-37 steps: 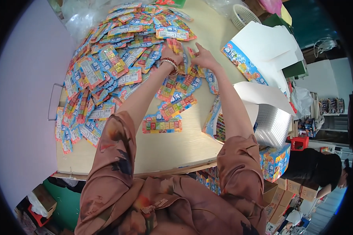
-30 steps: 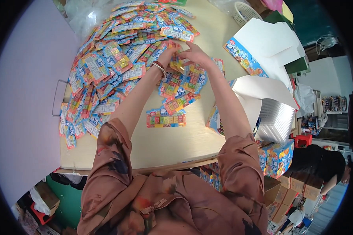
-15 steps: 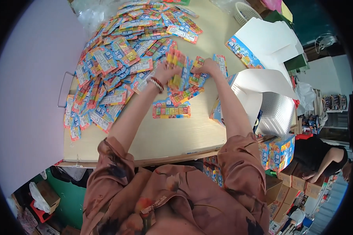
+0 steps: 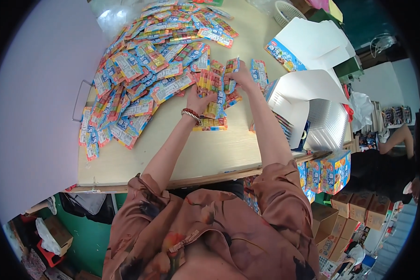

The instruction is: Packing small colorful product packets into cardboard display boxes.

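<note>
My left hand (image 4: 201,100), a red bracelet and a pale bangle at its wrist, is closed on the lower part of several upright candy blister packs (image 4: 213,83). The packs have blue, red and yellow card with coloured cubes in rows. Just to the right, my right hand (image 4: 240,75) grips more of the same packs (image 4: 230,78), held upright beside the first bunch. How many are in each hand I cannot tell. Beneath them another candy pack (image 4: 218,124) lies flat on the table, partly covered. A large heap of such packs (image 4: 140,88) spreads left and beyond my hands.
Right of my hands lies a loose pack (image 4: 259,71). Open white display boxes (image 4: 308,86) stand on the table's right, one with a ridged clear plastic tray (image 4: 329,121). Filled boxes (image 4: 333,170) sit past the edge. A wire basket (image 4: 288,13) is far back; a person in black (image 4: 382,170) is at right.
My two hands have drawn closer together, the left one lower, its packs now overlapping the flat pack. The right hand has lifted its packs upright. The person at right has shifted.
</note>
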### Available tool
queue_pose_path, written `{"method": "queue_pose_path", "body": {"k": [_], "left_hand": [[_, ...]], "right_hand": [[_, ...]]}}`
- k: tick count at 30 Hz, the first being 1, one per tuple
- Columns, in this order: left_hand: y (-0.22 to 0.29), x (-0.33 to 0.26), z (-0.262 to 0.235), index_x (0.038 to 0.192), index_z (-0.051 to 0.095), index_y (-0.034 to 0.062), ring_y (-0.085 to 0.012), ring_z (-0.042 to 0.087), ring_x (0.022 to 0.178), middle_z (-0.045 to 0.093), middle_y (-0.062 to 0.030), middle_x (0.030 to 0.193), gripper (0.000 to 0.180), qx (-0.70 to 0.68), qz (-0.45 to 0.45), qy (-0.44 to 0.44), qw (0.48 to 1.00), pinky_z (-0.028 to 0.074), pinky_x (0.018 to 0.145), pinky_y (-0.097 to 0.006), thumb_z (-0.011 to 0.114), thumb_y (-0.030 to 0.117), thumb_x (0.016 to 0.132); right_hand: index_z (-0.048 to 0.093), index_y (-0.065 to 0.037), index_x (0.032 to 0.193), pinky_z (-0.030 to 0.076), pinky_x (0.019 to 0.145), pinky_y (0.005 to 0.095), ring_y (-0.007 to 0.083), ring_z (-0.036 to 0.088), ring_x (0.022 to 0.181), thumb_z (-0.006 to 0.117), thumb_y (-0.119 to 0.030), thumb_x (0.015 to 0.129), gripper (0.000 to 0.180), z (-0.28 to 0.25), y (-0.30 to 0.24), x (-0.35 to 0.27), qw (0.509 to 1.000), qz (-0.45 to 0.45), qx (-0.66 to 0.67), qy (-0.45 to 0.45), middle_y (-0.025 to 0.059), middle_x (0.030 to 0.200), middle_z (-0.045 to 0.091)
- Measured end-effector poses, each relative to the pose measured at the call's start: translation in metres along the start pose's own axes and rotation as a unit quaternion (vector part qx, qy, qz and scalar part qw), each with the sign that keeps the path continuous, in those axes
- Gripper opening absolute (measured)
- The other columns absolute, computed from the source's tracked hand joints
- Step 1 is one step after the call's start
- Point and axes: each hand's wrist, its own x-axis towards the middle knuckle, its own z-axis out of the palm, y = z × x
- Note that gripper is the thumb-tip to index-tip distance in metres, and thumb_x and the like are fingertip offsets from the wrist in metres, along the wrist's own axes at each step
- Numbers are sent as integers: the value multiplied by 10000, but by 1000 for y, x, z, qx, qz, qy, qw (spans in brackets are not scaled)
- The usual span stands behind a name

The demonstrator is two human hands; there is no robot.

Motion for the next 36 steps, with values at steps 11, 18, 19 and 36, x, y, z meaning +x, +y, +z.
{"method": "queue_pose_path", "body": {"k": [11, 18, 19, 36], "left_hand": [[9, -46, -62, 1150, 458, 19, -155, 644, 901, 616, -61, 1034, 419, -231, -131, -18, 964, 543, 791, -308, 714, 90, 826], [25, -98, -83, 1245, 421, 28, -158, 629, 979, 601, -63, 1107, 475, -245, -96, 11, 965, 540, 826, -315, 685, 75, 854], [27, -107, -86, 1270, 411, 37, -159, 626, 993, 597, -61, 1124, 485, -272, -104, 7, 957, 541, 831, -319, 673, 69, 863], [-26, -181, -45, 1435, 165, 25, -254, 372, 1274, 301, -161, 1410, 658, -121, 33, 91, 988, 328, 1066, -397, 565, 174, 934]], "right_hand": [[616, 17, 1090, 505, 739, 343, 241, 645, 797, 762, -135, 722, 424, -46, -11, -28, 992, -119, 15, 48, 127, 850, 673], [393, -20, 1341, 503, 760, 377, 357, 645, 896, 722, -140, 754, 684, -23, -37, -134, 992, -60, -86, 76, 265, 941, 638], [412, -10, 1323, 501, 732, 371, 317, 654, 878, 700, -111, 784, 619, -19, -36, -146, 997, -54, -9, 59, 236, 950, 647], [264, -48, 1467, 447, 927, 282, 129, 522, 1092, 834, -149, 709, 954, 63, 0, -220, 927, -96, 179, -315, 61, 1272, 512]]}}
